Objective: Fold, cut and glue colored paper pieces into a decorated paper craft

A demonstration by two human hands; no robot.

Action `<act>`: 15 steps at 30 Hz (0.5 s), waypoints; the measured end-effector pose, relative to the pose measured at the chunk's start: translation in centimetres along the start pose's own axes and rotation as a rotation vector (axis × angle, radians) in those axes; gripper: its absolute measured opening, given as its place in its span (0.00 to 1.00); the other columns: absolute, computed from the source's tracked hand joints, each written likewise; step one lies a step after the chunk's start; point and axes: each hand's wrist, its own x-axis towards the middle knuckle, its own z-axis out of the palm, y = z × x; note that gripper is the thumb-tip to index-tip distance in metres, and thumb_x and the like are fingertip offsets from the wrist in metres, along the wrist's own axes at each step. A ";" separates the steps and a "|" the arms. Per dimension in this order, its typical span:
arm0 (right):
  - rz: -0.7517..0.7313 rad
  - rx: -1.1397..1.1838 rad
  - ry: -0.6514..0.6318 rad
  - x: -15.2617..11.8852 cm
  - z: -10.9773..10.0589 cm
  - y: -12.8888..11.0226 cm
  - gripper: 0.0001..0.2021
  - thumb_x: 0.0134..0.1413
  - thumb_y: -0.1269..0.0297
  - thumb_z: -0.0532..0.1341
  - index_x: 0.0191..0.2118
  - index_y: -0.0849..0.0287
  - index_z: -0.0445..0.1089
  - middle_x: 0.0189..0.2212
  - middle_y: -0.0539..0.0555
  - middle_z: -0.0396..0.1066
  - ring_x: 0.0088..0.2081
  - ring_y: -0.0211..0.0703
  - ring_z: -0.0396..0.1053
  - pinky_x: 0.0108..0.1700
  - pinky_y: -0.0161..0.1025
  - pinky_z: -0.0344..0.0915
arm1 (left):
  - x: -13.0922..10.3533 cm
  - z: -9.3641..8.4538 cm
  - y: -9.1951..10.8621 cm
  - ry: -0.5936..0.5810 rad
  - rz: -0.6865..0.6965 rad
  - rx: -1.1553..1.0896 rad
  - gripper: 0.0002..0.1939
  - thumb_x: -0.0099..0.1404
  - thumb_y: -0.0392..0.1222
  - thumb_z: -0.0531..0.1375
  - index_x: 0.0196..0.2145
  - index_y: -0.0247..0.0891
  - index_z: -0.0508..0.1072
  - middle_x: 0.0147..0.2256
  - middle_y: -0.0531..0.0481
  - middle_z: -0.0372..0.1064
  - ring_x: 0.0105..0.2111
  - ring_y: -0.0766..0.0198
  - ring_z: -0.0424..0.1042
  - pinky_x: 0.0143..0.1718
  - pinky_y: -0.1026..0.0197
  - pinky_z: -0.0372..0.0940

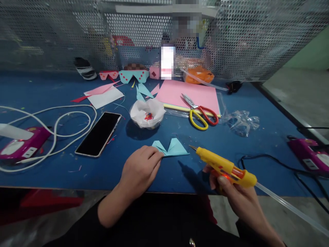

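My right hand (236,193) is wrapped round a yellow hot glue gun (218,161). The gun's metal nozzle points left, a little above the table, and a clear glue stick (288,202) runs out of its back. A small light shines red near my fingers. My left hand (141,168) rests on the table with its fingers closed on the left end of a folded light-blue paper piece (176,147). That paper has two raised points with a V-shaped gap between them. The nozzle is just right of the paper, apart from it. My left fingertips are partly hidden.
Beyond my hands sit a paper-lined bowl (147,118), scissors (196,111) on pink paper sheets (187,91), and a phone (99,133). White cable (56,128) loops at left. Decorated paper masks (134,75) stand at the back. Purple power strips (312,156) flank the table.
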 end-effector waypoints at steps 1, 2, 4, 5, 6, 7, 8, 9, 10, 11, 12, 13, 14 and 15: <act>0.000 0.004 -0.008 0.0 0.0 0.1 0.10 0.65 0.56 0.58 0.41 0.55 0.73 0.27 0.50 0.69 0.25 0.37 0.66 0.25 0.33 0.63 | 0.0 0.0 0.0 -0.004 -0.004 -0.001 0.08 0.69 0.32 0.55 0.42 0.36 0.74 0.37 0.46 0.74 0.37 0.56 0.72 0.36 0.55 0.67; -0.004 0.010 -0.014 -0.1 0.0 0.2 0.10 0.65 0.56 0.58 0.42 0.55 0.73 0.29 0.51 0.71 0.25 0.37 0.66 0.25 0.33 0.64 | 0.1 0.0 0.0 -0.006 -0.006 -0.001 0.08 0.69 0.32 0.55 0.42 0.36 0.74 0.37 0.46 0.74 0.37 0.56 0.72 0.36 0.55 0.67; -0.007 0.024 -0.018 0.0 0.1 0.1 0.10 0.65 0.56 0.57 0.42 0.54 0.73 0.32 0.52 0.72 0.26 0.37 0.66 0.26 0.33 0.65 | 0.1 0.0 0.1 -0.004 -0.008 0.001 0.08 0.69 0.32 0.55 0.42 0.36 0.74 0.37 0.46 0.74 0.36 0.57 0.72 0.36 0.55 0.67; -0.011 0.031 -0.019 0.0 0.1 0.1 0.10 0.65 0.56 0.57 0.42 0.54 0.73 0.34 0.52 0.72 0.26 0.37 0.66 0.26 0.33 0.66 | 0.1 0.0 0.1 0.000 -0.008 0.001 0.08 0.69 0.32 0.55 0.42 0.36 0.74 0.37 0.46 0.74 0.36 0.57 0.72 0.36 0.55 0.67; -0.017 0.035 -0.015 0.1 0.2 -0.1 0.10 0.65 0.56 0.57 0.42 0.54 0.73 0.34 0.53 0.72 0.26 0.36 0.66 0.27 0.33 0.66 | 0.0 0.0 0.1 0.004 -0.007 -0.001 0.08 0.68 0.31 0.56 0.42 0.36 0.74 0.37 0.47 0.74 0.36 0.57 0.72 0.36 0.55 0.66; -0.026 0.036 -0.014 0.2 0.2 -0.2 0.10 0.65 0.56 0.58 0.42 0.54 0.73 0.34 0.52 0.72 0.25 0.36 0.66 0.27 0.33 0.66 | 0.0 0.0 0.1 0.008 -0.006 -0.002 0.08 0.68 0.31 0.56 0.42 0.36 0.74 0.37 0.47 0.74 0.36 0.57 0.72 0.36 0.55 0.66; -0.039 0.035 -0.015 0.3 0.2 -0.4 0.10 0.64 0.56 0.58 0.42 0.54 0.74 0.33 0.52 0.72 0.25 0.36 0.66 0.27 0.33 0.67 | 0.0 0.0 0.2 0.009 -0.007 -0.004 0.08 0.68 0.31 0.56 0.42 0.36 0.74 0.37 0.47 0.73 0.36 0.57 0.71 0.36 0.55 0.66; -0.048 0.031 -0.019 0.3 0.3 -0.6 0.11 0.64 0.55 0.59 0.42 0.54 0.74 0.32 0.52 0.72 0.25 0.36 0.66 0.27 0.33 0.66 | 0.0 0.0 0.2 0.009 -0.010 -0.005 0.08 0.68 0.32 0.56 0.42 0.36 0.74 0.37 0.47 0.73 0.36 0.57 0.71 0.36 0.55 0.66; -0.053 0.029 -0.023 0.4 0.3 -0.8 0.11 0.63 0.54 0.59 0.42 0.54 0.74 0.30 0.51 0.72 0.25 0.36 0.66 0.26 0.33 0.66 | 0.0 -0.1 0.2 0.006 -0.014 -0.004 0.08 0.69 0.32 0.56 0.42 0.36 0.74 0.37 0.47 0.73 0.36 0.57 0.71 0.37 0.55 0.66; -0.044 0.031 -0.026 0.4 0.3 -1.0 0.12 0.63 0.53 0.59 0.41 0.54 0.74 0.28 0.51 0.71 0.24 0.36 0.65 0.26 0.33 0.66 | 0.0 -0.1 0.2 -0.002 -0.020 -0.001 0.08 0.69 0.32 0.55 0.42 0.37 0.74 0.37 0.47 0.73 0.36 0.57 0.71 0.37 0.55 0.66; -0.024 0.037 -0.026 0.4 0.3 -1.1 0.12 0.62 0.53 0.59 0.41 0.54 0.74 0.26 0.50 0.70 0.24 0.37 0.65 0.25 0.33 0.65 | 0.1 -0.1 0.2 -0.013 -0.026 0.002 0.08 0.69 0.32 0.55 0.42 0.37 0.74 0.37 0.47 0.73 0.36 0.57 0.71 0.37 0.55 0.66; 0.000 0.047 -0.022 0.4 0.4 -1.1 0.12 0.62 0.53 0.60 0.42 0.55 0.74 0.25 0.49 0.68 0.24 0.37 0.65 0.25 0.33 0.64 | 0.1 -0.1 0.1 -0.022 -0.031 0.004 0.08 0.69 0.32 0.55 0.41 0.37 0.74 0.36 0.47 0.73 0.36 0.57 0.71 0.37 0.55 0.66; 0.018 0.058 -0.016 0.5 0.4 -1.1 0.12 0.62 0.53 0.60 0.42 0.54 0.74 0.23 0.48 0.67 0.23 0.37 0.64 0.24 0.33 0.64 | 0.1 -0.2 0.1 -0.028 -0.034 0.005 0.08 0.69 0.32 0.55 0.41 0.37 0.73 0.36 0.47 0.73 0.36 0.57 0.71 0.36 0.55 0.66; 0.026 0.066 -0.012 0.5 0.5 -1.1 0.12 0.62 0.53 0.60 0.42 0.54 0.74 0.22 0.47 0.66 0.23 0.37 0.64 0.24 0.33 0.63 | 0.2 -0.2 0.1 -0.028 -0.033 0.005 0.08 0.69 0.32 0.54 0.41 0.37 0.73 0.36 0.47 0.73 0.35 0.57 0.71 0.36 0.56 0.66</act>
